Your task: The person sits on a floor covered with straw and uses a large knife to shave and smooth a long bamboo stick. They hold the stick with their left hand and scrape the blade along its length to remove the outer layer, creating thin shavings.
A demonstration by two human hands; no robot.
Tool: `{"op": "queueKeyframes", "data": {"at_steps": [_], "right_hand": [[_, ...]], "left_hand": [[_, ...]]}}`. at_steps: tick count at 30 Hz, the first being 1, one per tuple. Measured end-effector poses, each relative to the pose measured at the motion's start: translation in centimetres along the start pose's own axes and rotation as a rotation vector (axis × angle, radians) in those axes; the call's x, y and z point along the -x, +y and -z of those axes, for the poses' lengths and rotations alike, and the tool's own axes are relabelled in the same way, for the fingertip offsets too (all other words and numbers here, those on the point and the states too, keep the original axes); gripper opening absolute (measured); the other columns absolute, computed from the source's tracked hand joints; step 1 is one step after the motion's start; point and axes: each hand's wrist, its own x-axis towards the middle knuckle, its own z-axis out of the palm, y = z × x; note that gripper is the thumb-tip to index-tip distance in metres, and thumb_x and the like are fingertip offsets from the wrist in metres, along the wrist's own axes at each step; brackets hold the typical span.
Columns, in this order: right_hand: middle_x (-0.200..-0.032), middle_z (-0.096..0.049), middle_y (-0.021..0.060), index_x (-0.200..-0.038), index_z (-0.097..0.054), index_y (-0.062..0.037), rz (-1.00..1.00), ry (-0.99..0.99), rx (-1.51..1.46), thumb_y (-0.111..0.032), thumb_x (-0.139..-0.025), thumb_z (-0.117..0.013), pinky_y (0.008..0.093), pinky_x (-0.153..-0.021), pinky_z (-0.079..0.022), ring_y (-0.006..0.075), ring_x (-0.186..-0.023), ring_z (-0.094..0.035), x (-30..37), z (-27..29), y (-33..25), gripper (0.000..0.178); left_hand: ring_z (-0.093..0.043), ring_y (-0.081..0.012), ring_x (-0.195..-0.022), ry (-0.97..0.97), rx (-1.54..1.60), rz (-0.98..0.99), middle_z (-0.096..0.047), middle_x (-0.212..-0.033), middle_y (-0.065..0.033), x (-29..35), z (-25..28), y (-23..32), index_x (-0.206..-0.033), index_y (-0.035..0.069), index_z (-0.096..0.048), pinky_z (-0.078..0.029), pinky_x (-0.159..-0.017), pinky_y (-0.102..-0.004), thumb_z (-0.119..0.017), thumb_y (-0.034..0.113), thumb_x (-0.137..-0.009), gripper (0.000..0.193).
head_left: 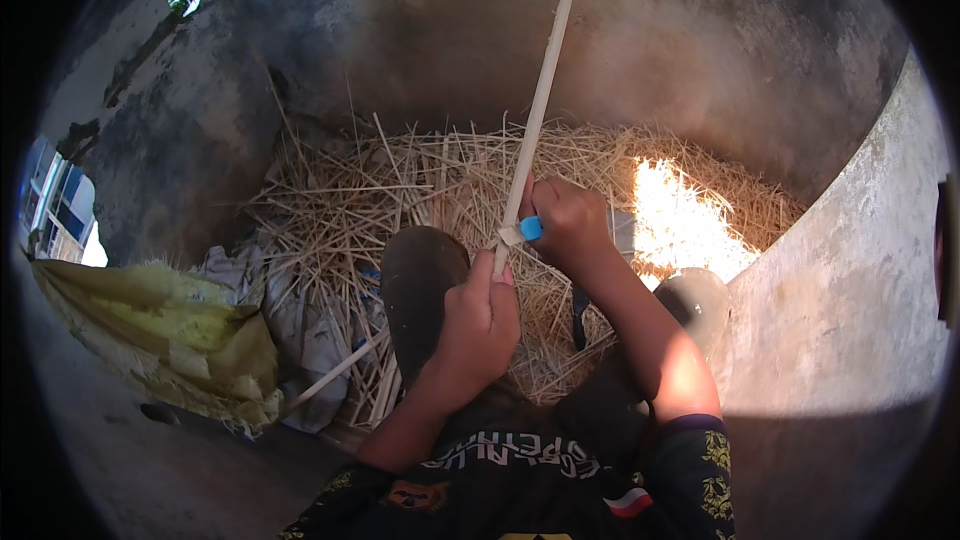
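A long pale wooden stick [550, 60] rises from my hands toward the top of the view, leaning a little right. My left hand [480, 320] is closed around its lower end, thumb along the stick. Just above, my right hand [572, 225] is closed with its thumb side against the stick. A small bright blue piece [531, 228] shows at its fingers; the rest is hidden in the fist, so I cannot tell its kind. Between the hands, a short pale strip [511, 236] lies across the stick.
Thin strips and shavings [400, 175] cover the floor beyond my knees. A torn yellowish sack [170, 330] lies at left. A curved concrete wall [420, 50] surrounds the spot, and a sunlit slab [830, 270] stands at right. Bright sun falls on shavings [690, 220] at right.
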Motion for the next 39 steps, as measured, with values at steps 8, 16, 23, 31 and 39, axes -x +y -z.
{"op": "queueKeyframes", "data": {"at_steps": [8,16,23,31,39], "right_hand": [[-0.056,-0.058,0.0128,-0.064,-0.056,-0.0030,-0.190,0.185,0.199,-0.015,-0.092,-0.061,0.0414,-0.042,-0.045,0.0305,-0.047,-0.059,-3.3,0.5,3.7,0.031],[-0.050,-0.054,0.0148,-0.064,-0.062,0.0060,-0.962,0.420,-0.052,-0.020,-0.089,-0.058,0.0385,-0.050,-0.042,0.0208,-0.046,-0.055,-3.2,7.4,15.7,0.036],[-0.060,-0.057,0.0113,-0.065,-0.058,-0.0073,-0.284,0.120,0.029,-0.019,-0.089,-0.066,0.0393,-0.046,-0.044,0.0298,-0.049,-0.057,-1.4,4.9,5.2,0.028],[-0.057,-0.058,0.0054,-0.064,-0.055,-0.0105,-0.106,0.099,-0.062,-0.012,-0.086,-0.066,0.0361,-0.042,-0.045,0.0236,-0.049,-0.060,-0.2,3.9,1.6,0.025],[-0.058,-0.059,0.0068,-0.070,-0.054,-0.0087,-0.127,0.099,0.152,-0.009,-0.092,-0.058,0.0362,-0.043,-0.046,0.0238,-0.049,-0.062,-1.0,5.2,3.4,0.022]], "left_hand": [[-0.033,-0.0025,-0.053,-0.045,0.227,0.168,-0.040,-0.061,0.0032,3.2,-1.1,-0.9,-0.087,0.005,-0.047,-0.027,-0.048,-0.0220,-0.033,0.014,-0.099,0.021],[-0.028,-0.0026,-0.052,-0.429,0.413,0.360,-0.035,-0.062,0.0042,6.7,-0.7,-4.7,-0.085,0.009,-0.044,-0.022,-0.045,-0.0218,-0.034,0.022,-0.101,0.023],[-0.022,-0.0040,-0.047,-0.302,0.765,0.455,-0.027,-0.061,0.0051,2.3,0.6,-1.6,-0.082,0.012,-0.038,-0.017,-0.041,-0.0224,-0.035,0.034,-0.105,0.031],[-0.023,-0.0046,-0.045,-0.271,0.726,0.436,-0.028,-0.061,0.0046,1.3,-0.3,0.0,-0.083,0.012,-0.038,-0.018,-0.040,-0.0230,-0.034,0.032,-0.106,0.031],[-0.041,-0.0057,-0.053,-0.177,0.086,0.137,-0.045,-0.059,0.0003,2.5,-1.1,-0.5,-0.077,0.005,-0.046,-0.034,-0.049,-0.0248,-0.038,0.032,-0.107,0.041]]}}
